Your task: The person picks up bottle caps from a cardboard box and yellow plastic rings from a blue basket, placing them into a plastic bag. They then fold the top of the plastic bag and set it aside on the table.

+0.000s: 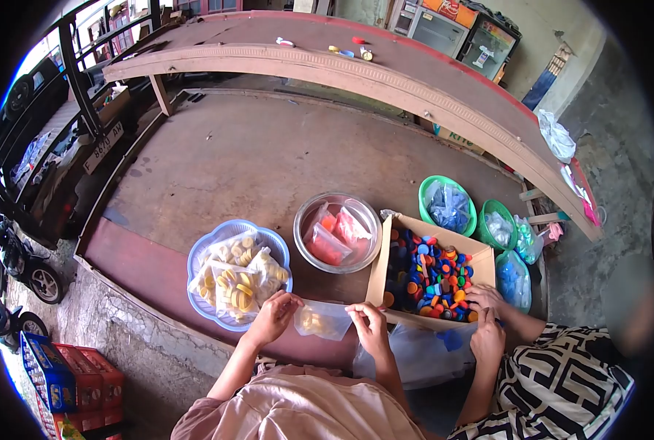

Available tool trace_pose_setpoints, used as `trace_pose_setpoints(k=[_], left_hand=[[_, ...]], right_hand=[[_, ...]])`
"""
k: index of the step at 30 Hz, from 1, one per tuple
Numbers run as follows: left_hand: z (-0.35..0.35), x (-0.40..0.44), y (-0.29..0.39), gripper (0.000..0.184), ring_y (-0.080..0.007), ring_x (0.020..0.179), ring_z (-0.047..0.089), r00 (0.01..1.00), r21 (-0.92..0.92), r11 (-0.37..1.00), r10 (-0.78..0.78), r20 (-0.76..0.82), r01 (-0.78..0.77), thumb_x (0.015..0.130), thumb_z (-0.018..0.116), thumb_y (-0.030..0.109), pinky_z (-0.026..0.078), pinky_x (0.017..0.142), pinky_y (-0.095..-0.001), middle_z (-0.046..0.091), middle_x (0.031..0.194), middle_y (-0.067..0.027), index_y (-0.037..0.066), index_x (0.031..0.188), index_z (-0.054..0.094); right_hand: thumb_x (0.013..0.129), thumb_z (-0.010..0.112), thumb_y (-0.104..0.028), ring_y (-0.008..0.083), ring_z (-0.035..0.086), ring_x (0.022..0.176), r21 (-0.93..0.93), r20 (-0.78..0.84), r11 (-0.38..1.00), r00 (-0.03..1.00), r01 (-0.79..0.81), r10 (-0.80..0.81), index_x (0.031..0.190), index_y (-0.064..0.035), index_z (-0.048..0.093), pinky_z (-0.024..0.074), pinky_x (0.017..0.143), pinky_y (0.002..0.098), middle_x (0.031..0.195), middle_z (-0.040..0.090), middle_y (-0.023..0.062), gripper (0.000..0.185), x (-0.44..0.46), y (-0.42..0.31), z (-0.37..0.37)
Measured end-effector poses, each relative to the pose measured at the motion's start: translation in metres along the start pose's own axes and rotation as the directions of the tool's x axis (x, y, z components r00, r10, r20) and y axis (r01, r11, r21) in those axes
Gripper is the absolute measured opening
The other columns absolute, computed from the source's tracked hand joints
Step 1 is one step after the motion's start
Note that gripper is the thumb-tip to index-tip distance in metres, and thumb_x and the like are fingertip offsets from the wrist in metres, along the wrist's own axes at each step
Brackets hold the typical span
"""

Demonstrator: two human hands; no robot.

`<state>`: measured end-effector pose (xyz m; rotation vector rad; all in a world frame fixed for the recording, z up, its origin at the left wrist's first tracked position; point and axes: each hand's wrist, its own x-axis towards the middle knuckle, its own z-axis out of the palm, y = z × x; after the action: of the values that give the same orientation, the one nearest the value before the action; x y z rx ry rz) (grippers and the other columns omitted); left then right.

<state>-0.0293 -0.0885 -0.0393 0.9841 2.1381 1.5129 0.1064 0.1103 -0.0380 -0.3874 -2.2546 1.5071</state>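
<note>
A clear plastic bag (328,323) with small pale yellow pieces inside is stretched between my two hands, low over the table's near edge. My left hand (277,315) pinches its left end, fingers closed. At the opposite end, the fingers of my right hand (369,324) are pinched on its upper right corner. Just beyond my left hand stands a light blue scalloped basket (195,258) filled with bags of yellow and cream bottle caps (236,288). A metal bowl (301,249) holding bags of red contents (330,242) sits past the bag.
To the right, a cardboard box (481,265) holds many coloured bottle caps (429,275); a co-worker's hands (487,334) are at its near right side. Green baskets (424,192) with bagged blue items stand behind it. A raised wooden shelf (327,62) spans the table's (231,154) far side.
</note>
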Motion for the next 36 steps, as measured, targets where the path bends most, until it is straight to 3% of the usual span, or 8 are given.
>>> trace_pose_setpoints(k=[6,15,18,21,25,29,32,36], left_hand=[[-0.001,0.001,0.018,0.027,-0.0277,0.083,0.058,0.998,0.085,0.995,0.044,0.054,-0.049,0.076,0.067,0.009,0.048,0.076,-0.0356,0.056,0.087,-0.0121,0.003,0.101,0.058],[0.003,-0.004,-0.002,0.009,-0.0279,0.091,0.055,0.991,0.201,0.972,0.109,0.08,-0.124,0.08,0.062,0.005,0.046,0.081,-0.0353,0.057,0.093,-0.0143,0.0,0.088,0.063],[0.002,-0.003,-0.008,0.009,-0.0297,0.089,0.056,0.979,0.096,0.979,0.172,0.107,-0.182,0.084,0.059,0.006,0.046,0.08,-0.035,0.058,0.096,-0.0165,0.0,0.09,0.062],[-0.001,-0.003,-0.007,0.011,-0.0248,0.085,0.058,0.986,0.036,0.999,0.025,0.164,-0.031,0.088,0.054,0.006,0.046,0.078,-0.0322,0.059,0.098,-0.0141,0.0,0.095,0.06],[0.009,-0.01,-0.026,0.014,-0.0157,0.077,0.055,0.983,-0.236,0.96,-0.12,0.141,0.152,0.09,0.05,0.005,0.045,0.073,-0.0286,0.058,0.092,-0.0089,0.001,0.102,0.056],[0.009,-0.01,-0.029,0.017,-0.0127,0.075,0.053,0.971,-0.196,0.96,-0.165,0.175,0.199,0.088,0.053,0.005,0.045,0.07,-0.0275,0.057,0.09,-0.0066,0.002,0.105,0.055],[0.001,-0.012,-0.01,0.02,-0.015,0.076,0.055,0.96,-0.071,0.978,-0.176,0.217,0.196,0.085,0.058,0.007,0.046,0.07,-0.0289,0.057,0.091,-0.0073,0.003,0.105,0.055],[0.002,-0.012,-0.001,0.023,-0.0231,0.079,0.058,0.986,0.046,0.999,-0.019,0.167,0.012,0.082,0.064,0.009,0.048,0.073,-0.0325,0.058,0.092,-0.0111,0.002,0.102,0.057]], right_hand=[[0.072,0.069,-0.001,0.0254,0.061,0.081,-0.143,0.046,0.981,0.991,0.132,-0.127,0.096,-0.0003,0.062,0.0472,0.074,0.033,0.087,0.061,0.0116,0.025,0.001,-0.01,-0.005],[0.078,0.064,-0.007,0.0264,0.056,0.078,-0.361,0.061,0.902,0.971,0.236,-0.23,0.09,-0.0033,0.067,0.046,0.072,0.036,0.083,0.057,0.0103,0.013,-0.003,-0.002,-0.001],[0.082,0.063,-0.008,0.0211,0.059,0.078,-0.215,0.126,0.968,0.987,0.127,-0.101,0.096,-0.0026,0.065,0.0469,0.072,0.0319,0.085,0.059,0.0094,0.015,-0.005,0.001,-0.004],[0.085,0.061,-0.009,0.0145,0.06,0.079,0.059,0.108,0.984,0.981,-0.171,0.164,0.099,-0.0004,0.061,0.0475,0.072,0.0273,0.086,0.062,0.0075,0.016,-0.01,0.01,-0.003],[0.086,0.061,-0.009,0.0092,0.06,0.078,0.357,0.031,0.904,0.971,-0.234,0.239,0.094,0.0004,0.059,0.0481,0.073,0.0244,0.083,0.062,0.0038,0.013,-0.012,0.028,0.004],[0.084,0.064,-0.007,0.0104,0.061,0.085,0.308,0.159,0.894,0.944,-0.325,0.288,0.098,0.0001,0.061,0.0479,0.076,0.0252,0.092,0.064,0.0059,0.017,-0.017,0.041,0.002],[0.082,0.065,-0.007,0.0122,0.06,0.091,0.032,0.184,0.985,0.97,-0.17,0.161,0.104,-0.0015,0.062,0.0479,0.078,0.0272,0.097,0.065,0.0073,0.023,-0.019,0.022,-0.002],[0.079,0.066,-0.006,0.0196,0.062,0.087,-0.096,0.184,0.995,0.983,-0.002,0.02,0.098,-0.0008,0.066,0.0475,0.077,0.0301,0.094,0.065,0.01,0.019,-0.019,0.017,-0.006]])
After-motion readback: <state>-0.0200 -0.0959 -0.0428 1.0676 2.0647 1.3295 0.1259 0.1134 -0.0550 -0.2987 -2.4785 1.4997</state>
